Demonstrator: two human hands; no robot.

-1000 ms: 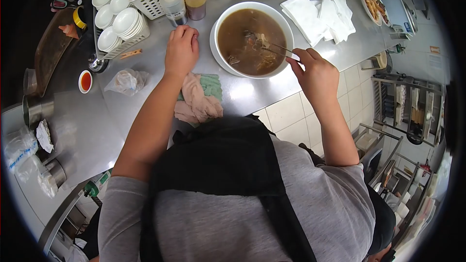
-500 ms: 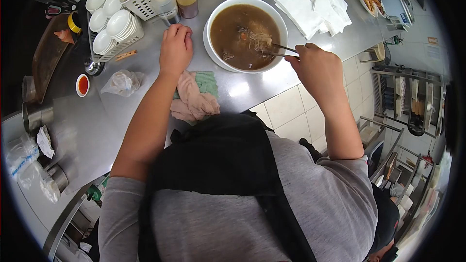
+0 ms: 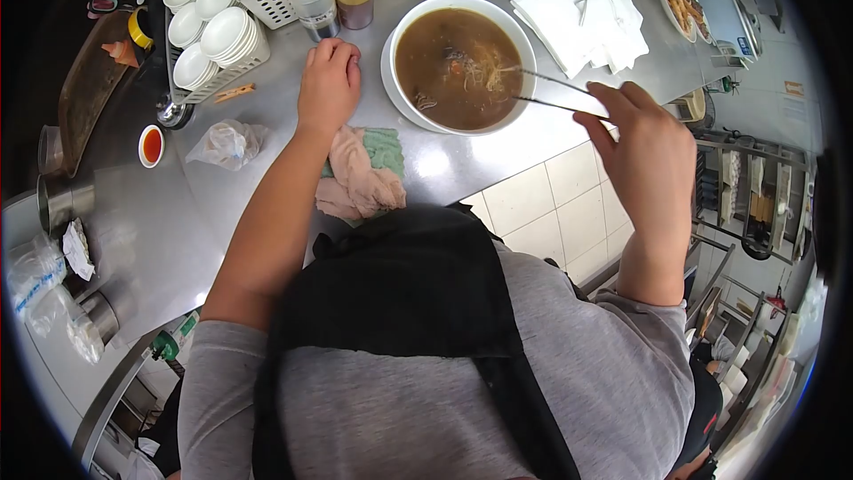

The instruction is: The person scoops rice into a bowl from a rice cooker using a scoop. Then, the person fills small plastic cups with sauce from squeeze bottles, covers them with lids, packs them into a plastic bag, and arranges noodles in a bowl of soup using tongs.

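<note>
My right hand (image 3: 647, 138) grips thin metal tongs (image 3: 564, 82) to the right of a large white bowl (image 3: 526, 52). The tong arms are spread, and their tips are over the right side of the bowl. Brown soup (image 3: 426, 58) fills the bowl, with pale shreds (image 3: 484, 73) and a small orange piece at its surface. On the steel counter left of the bowl rests my left hand (image 3: 329, 84), its fingers curled together with nothing visible in them. Close to its fingertips stands a clear squeeze bottle (image 3: 315, 4). A pink and green cloth (image 3: 360, 173) lies beside the left wrist.
White napkins (image 3: 551, 22) lie right of the bowl, and a plate of fried food (image 3: 677, 9) is farther right. Small white cups (image 3: 227, 36) are stacked in a basket at left. A sauce cup (image 3: 152, 147) and plastic bag (image 3: 227, 144) sit on the counter.
My right hand has moved right and back with the tongs, whose tips have come away from the shreds and spread wider. The left hand stays on the counter.
</note>
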